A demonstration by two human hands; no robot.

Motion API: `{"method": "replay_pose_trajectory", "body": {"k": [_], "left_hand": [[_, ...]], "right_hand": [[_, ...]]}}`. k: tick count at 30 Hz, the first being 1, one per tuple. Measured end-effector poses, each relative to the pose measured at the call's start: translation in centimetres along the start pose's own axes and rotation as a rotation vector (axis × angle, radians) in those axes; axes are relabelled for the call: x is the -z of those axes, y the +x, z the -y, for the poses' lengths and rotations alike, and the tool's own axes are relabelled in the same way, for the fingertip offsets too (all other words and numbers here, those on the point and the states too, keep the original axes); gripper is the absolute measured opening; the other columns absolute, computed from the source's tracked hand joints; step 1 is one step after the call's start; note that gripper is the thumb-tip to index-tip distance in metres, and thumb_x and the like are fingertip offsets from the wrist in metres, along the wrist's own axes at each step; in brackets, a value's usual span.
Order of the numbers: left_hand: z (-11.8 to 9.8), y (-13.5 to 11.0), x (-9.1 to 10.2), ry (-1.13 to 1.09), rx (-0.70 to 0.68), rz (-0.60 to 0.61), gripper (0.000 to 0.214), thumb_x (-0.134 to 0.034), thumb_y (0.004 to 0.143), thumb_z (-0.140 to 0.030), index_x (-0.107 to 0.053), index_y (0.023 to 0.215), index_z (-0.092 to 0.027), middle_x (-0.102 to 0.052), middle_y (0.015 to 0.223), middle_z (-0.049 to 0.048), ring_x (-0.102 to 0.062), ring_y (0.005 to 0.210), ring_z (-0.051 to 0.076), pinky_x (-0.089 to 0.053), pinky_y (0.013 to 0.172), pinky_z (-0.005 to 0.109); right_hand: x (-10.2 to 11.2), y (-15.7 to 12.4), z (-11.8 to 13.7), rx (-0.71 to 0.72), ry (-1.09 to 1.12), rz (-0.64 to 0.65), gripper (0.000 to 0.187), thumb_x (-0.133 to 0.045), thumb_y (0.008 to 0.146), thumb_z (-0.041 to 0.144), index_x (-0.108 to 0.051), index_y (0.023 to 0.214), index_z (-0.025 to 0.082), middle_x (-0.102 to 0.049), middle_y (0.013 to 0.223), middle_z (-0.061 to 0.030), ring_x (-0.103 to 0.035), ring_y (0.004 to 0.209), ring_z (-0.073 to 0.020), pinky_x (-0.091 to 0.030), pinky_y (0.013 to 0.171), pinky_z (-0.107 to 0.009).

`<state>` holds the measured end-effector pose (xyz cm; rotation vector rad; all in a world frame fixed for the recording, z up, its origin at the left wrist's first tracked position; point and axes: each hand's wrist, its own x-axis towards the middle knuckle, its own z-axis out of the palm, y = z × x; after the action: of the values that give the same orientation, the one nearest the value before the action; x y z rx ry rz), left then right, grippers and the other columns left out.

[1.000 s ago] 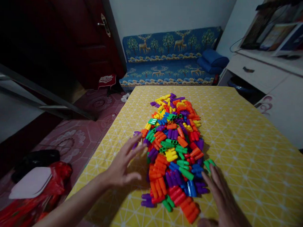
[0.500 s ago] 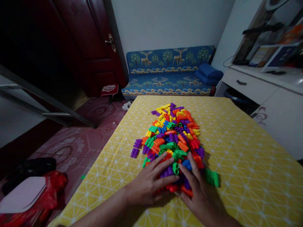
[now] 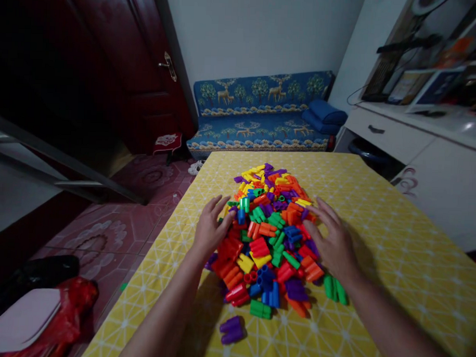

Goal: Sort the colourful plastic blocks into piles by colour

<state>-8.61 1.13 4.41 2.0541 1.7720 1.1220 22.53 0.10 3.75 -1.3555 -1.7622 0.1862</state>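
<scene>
A heap of small plastic building pieces point(image 3: 269, 231) in orange, purple, green, yellow, blue and red lies on a table under a yellow patterned cloth point(image 3: 395, 241). My left hand point(image 3: 210, 229) rests against the heap's left side with fingers spread, holding nothing. My right hand point(image 3: 331, 239) presses the heap's right side, fingers apart too. A purple piece point(image 3: 231, 330) lies loose near the front. Green pieces point(image 3: 334, 288) sit by my right wrist.
A blue sofa with a deer print point(image 3: 263, 114) stands beyond the table's far edge. A dark red door point(image 3: 140, 66) is at the left, a white cabinet point(image 3: 426, 148) at the right. A red bag and dark things point(image 3: 42, 307) lie on the tiled floor, lower left.
Both hands left the heap's near end, where they lay together on the pieces, and moved apart to its left and right sides. The pieces are bunched closer; a purple one lies loose in front.
</scene>
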Motion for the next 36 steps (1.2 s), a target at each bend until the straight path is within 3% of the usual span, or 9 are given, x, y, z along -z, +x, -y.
{"method": "replay_pose_trajectory", "body": {"k": [4,7,14,18,21,24,26,32,36], "left_hand": [[3.1,-2.6,0.1,-0.117,0.219,0.019,0.053,-0.043,0.094,-0.054,-0.056,0.135,-0.022,-0.053,0.142,0.0120,-0.045,0.136,0.027,-0.034,0.115,0.048],[3.8,-3.5,-1.1,-0.178,0.201,0.038,0.055,-0.042,0.094,-0.054,-0.056,0.135,-0.020,-0.056,0.140,0.0124,-0.047,0.134,0.027,-0.033,0.115,0.048],[3.5,-3.0,-2.4,-0.205,0.167,0.015,0.054,-0.047,0.092,-0.055,-0.056,0.135,-0.023,-0.053,0.143,0.0111,-0.044,0.137,0.027,-0.033,0.115,0.047],[2.7,-4.4,-1.1,-0.236,0.148,-0.037,0.057,-0.045,0.092,-0.057,-0.053,0.138,-0.023,-0.044,0.150,0.0121,-0.037,0.141,0.030,-0.030,0.116,0.051],[1.1,-7.5,0.8,-0.147,-0.045,0.024,0.066,-0.046,0.088,-0.066,-0.044,0.145,-0.031,-0.026,0.160,0.0073,-0.023,0.147,0.034,-0.025,0.117,0.056],[-0.7,-10.8,2.0,0.030,-0.339,0.276,0.100,-0.063,0.062,-0.081,-0.037,0.148,-0.036,-0.017,0.163,0.0063,-0.012,0.148,0.043,-0.018,0.116,0.065],[-1.7,-11.8,1.9,0.109,-0.411,0.354,0.112,-0.068,0.055,-0.082,-0.033,0.150,-0.036,-0.015,0.163,0.0074,-0.007,0.147,0.047,-0.016,0.114,0.068],[-2.5,-8.5,-0.2,0.223,-0.332,0.273,0.085,-0.070,0.070,-0.058,-0.041,0.146,-0.035,-0.022,0.162,0.0047,-0.009,0.148,0.043,-0.023,0.114,0.064],[-1.5,-5.7,-1.1,0.222,-0.361,0.232,0.084,-0.072,0.067,-0.055,-0.046,0.143,-0.032,-0.034,0.156,0.0064,-0.017,0.147,0.041,-0.027,0.114,0.061]], "right_hand": [[2.1,-5.9,-4.3,-0.180,-0.157,0.017,0.057,-0.039,0.096,0.052,-0.043,0.144,0.023,-0.042,0.151,-0.0131,-0.038,0.141,-0.0306,-0.035,0.114,-0.054],[0.7,-8.4,-4.3,-0.201,-0.184,0.073,0.065,-0.036,0.097,0.051,-0.024,0.154,0.022,-0.030,0.158,-0.0139,-0.028,0.145,-0.0310,-0.032,0.116,-0.055],[-5.1,-5.2,1.3,-0.140,-0.143,0.087,0.065,-0.037,0.097,0.052,-0.026,0.153,0.021,-0.023,0.160,-0.0155,-0.018,0.148,-0.0335,-0.028,0.116,-0.059],[-4.6,-3.8,1.5,-0.223,-0.054,0.095,0.063,-0.033,0.097,0.054,-0.031,0.151,0.021,-0.032,0.156,-0.0150,-0.028,0.145,-0.0318,-0.033,0.114,-0.056],[-2.3,-5.6,1.3,-0.205,-0.028,0.146,0.068,-0.039,0.095,0.057,-0.025,0.153,0.025,-0.034,0.156,-0.0122,-0.034,0.143,-0.0302,-0.038,0.112,-0.053],[-1.0,-8.3,1.3,-0.122,-0.087,0.233,0.094,-0.056,0.083,0.064,-0.012,0.156,0.024,-0.018,0.162,-0.0124,-0.020,0.147,-0.0354,-0.033,0.114,-0.057],[-1.2,-8.9,1.5,-0.091,-0.119,0.267,0.104,-0.062,0.079,0.064,-0.008,0.157,0.022,-0.008,0.163,-0.0130,-0.011,0.149,-0.0372,-0.029,0.115,-0.058],[-4.7,-5.5,1.3,-0.016,-0.145,0.273,0.097,-0.064,0.081,0.052,-0.011,0.155,0.021,-0.011,0.162,-0.0140,-0.008,0.150,-0.0348,-0.025,0.118,-0.057],[-6.4,-3.3,0.4,0.069,-0.172,0.257,0.092,-0.064,0.080,0.053,-0.020,0.152,0.019,-0.020,0.160,-0.0172,-0.017,0.148,-0.0357,-0.028,0.116,-0.056]]}}
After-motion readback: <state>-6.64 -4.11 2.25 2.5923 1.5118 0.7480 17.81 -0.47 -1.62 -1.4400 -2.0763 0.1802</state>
